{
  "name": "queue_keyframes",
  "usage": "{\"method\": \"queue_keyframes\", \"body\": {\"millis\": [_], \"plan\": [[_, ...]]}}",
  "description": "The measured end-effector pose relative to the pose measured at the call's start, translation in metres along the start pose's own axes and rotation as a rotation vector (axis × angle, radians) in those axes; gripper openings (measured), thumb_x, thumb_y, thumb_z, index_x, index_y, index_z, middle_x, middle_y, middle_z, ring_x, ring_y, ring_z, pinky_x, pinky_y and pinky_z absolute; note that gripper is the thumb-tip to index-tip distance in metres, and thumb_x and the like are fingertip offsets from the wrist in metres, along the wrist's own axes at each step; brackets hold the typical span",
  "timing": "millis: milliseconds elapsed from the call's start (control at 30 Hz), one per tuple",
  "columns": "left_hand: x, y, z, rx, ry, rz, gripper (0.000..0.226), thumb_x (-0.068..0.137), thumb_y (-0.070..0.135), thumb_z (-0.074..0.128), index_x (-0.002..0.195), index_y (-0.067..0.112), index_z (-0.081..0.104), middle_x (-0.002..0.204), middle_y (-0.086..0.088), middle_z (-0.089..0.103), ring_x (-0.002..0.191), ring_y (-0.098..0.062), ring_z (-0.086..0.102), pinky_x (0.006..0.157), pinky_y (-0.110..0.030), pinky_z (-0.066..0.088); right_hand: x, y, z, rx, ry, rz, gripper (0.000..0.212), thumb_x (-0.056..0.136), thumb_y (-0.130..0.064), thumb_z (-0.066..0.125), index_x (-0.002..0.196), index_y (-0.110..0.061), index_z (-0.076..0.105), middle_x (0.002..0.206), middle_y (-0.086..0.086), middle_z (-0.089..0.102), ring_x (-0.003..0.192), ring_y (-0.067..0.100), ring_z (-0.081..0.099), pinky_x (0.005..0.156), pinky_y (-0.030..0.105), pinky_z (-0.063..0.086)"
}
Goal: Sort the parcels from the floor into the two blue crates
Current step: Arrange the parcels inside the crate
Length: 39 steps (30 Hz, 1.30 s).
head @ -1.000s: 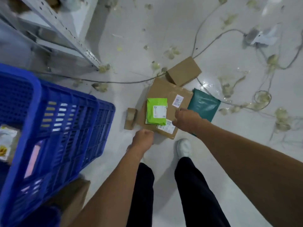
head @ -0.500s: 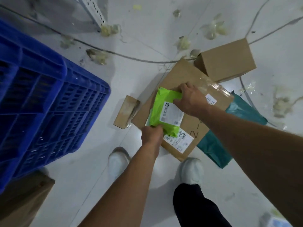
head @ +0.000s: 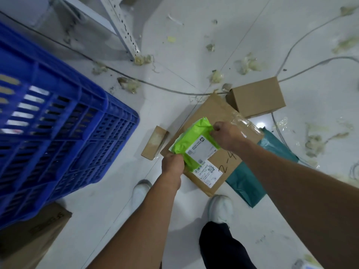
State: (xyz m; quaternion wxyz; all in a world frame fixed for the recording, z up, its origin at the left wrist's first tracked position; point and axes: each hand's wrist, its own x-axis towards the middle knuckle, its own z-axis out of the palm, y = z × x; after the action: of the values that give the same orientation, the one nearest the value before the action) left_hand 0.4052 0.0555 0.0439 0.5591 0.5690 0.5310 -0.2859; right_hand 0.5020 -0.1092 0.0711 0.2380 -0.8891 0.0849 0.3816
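Nearest: the person's left hand [head: 172, 165] grips the near corner of the green mailer [head: 191, 140]. The right hand [head: 226, 135] pinches its far edge. The hands are apart, with the mailer stretched between them.

The mailer sits over the flat cardboard parcel [head: 231, 166], label upward. Whether it is lifted clear or resting on the cardboard cannot be told.

Beside the flat parcel: a teal mailer [head: 246, 179] partly under its right edge, and a small box [head: 155, 141] just to the left. A brown box [head: 256, 97] lies beyond. All remain on the floor [head: 116, 191].

The blue crate [head: 64, 123] stands at left, near the parcels.

Risks, as a judgement: the soft mailer is held only at its edges, so it could sag or slip on the way to the crate. The cable [head: 136, 77] crossing the floor could catch a foot.

Not readable: the label print is too small and the fingertips are hidden under the hands. The crate interior is blurred and cut off, and the second crate is not in view.
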Motion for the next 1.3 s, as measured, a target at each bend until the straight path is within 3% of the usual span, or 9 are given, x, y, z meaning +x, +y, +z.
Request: {"method": "queue_keyframes", "body": {"millis": [200,400,567,667,900,1033,1100,1233,1300], "plan": [[-0.087,0.048,-0.030,-0.052,0.041,0.075,0.040,0.070,0.024,0.050,0.104,0.015,0.070,0.100,-0.012,0.075,0.096,-0.031,0.072,0.079,-0.041,0.059,-0.081,-0.043,-0.064,0.016,0.015,-0.041,0.023,0.099,-0.021,0.048,0.112,-0.012,0.065,0.102,0.008,0.065,0.083,0.020,0.054,0.063,0.027,0.041],[-0.201,0.076,-0.062,-0.182,0.016,0.116,0.024,0.090,0.009,0.057,0.111,0.010,0.071,0.092,-0.012,0.073,0.080,-0.026,0.068,0.064,-0.029,0.058,-0.170,-0.072,-0.115,0.118,0.070,-0.071,0.021,0.088,-0.031,0.053,0.069,-0.023,0.052,0.074,0.007,0.061,0.074,0.026,0.062,0.068,0.039,0.053],[-0.305,0.097,-0.106,-0.268,0.068,0.132,0.008,0.090,0.006,0.061,0.091,0.004,0.068,0.100,-0.020,0.070,0.083,-0.026,0.065,0.066,-0.030,0.057,-0.257,-0.117,-0.165,0.175,0.085,-0.134,0.022,0.080,-0.031,0.056,0.073,-0.010,0.061,0.070,0.010,0.063,0.063,0.026,0.059,0.060,0.037,0.050],[-0.366,0.105,-0.140,-0.336,0.089,0.167,0.023,0.090,0.008,0.063,0.112,0.000,0.067,0.108,-0.019,0.070,0.088,-0.026,0.066,0.058,-0.028,0.057,-0.309,-0.154,-0.187,0.170,0.038,-0.176,0.029,0.076,-0.044,0.053,0.084,-0.020,0.066,0.080,0.004,0.070,0.078,0.026,0.067,0.075,0.041,0.056],[-0.460,0.101,-0.224,-0.519,0.164,0.191,0.031,0.089,0.012,0.068,0.118,0.001,0.066,0.100,-0.011,0.071,0.074,-0.019,0.068,0.063,-0.031,0.056,-0.412,-0.233,-0.200,0.259,-0.018,-0.287,0.010,0.085,-0.018,0.058,0.087,-0.019,0.068,0.085,0.000,0.065,0.084,0.022,0.061,0.070,0.027,0.043],[-0.496,0.105,-0.275,-0.644,0.171,0.242,0.021,0.093,0.008,0.064,0.112,0.001,0.066,0.087,-0.009,0.071,0.066,-0.018,0.068,0.047,-0.030,0.054,-0.448,-0.281,-0.188,0.307,0.010,-0.359,0.016,0.078,-0.020,0.060,0.081,-0.006,0.067,0.077,0.011,0.064,0.075,0.022,0.057,0.072,0.039,0.050],[-0.507,0.106,-0.303,-0.668,0.184,0.275,0.020,0.094,0.007,0.063,0.113,0.002,0.065,0.088,-0.009,0.069,0.070,-0.019,0.066,0.054,-0.033,0.056,-0.462,-0.304,-0.180,0.330,0.017,-0.404,0.029,0.070,-0.027,0.058,0.084,-0.003,0.066,0.073,0.013,0.063,0.071,0.020,0.055,0.069,0.038,0.049],[-0.517,0.106,-0.367,-0.675,0.218,0.330,0.028,0.089,0.011,0.068,0.115,0.000,0.067,0.102,-0.015,0.074,0.082,-0.026,0.069,0.083,-0.045,0.059,-0.491,-0.359,-0.160,0.301,-0.001,-0.462,0.014,0.083,-0.014,0.060,0.069,-0.012,0.059,0.064,-0.002,0.054,0.064,0.016,0.048,0.061,0.029,0.038],[-0.516,0.106,-0.399,-0.691,0.218,0.366,0.027,0.088,0.010,0.069,0.114,0.000,0.068,0.102,-0.016,0.074,0.076,-0.024,0.070,0.076,-0.043,0.062,-0.497,-0.386,-0.148,0.292,0.011,-0.499,0.016,0.086,-0.009,0.059,0.071,-0.013,0.059,0.064,-0.001,0.051,0.062,0.015,0.046,0.057,0.028,0.034]]}}
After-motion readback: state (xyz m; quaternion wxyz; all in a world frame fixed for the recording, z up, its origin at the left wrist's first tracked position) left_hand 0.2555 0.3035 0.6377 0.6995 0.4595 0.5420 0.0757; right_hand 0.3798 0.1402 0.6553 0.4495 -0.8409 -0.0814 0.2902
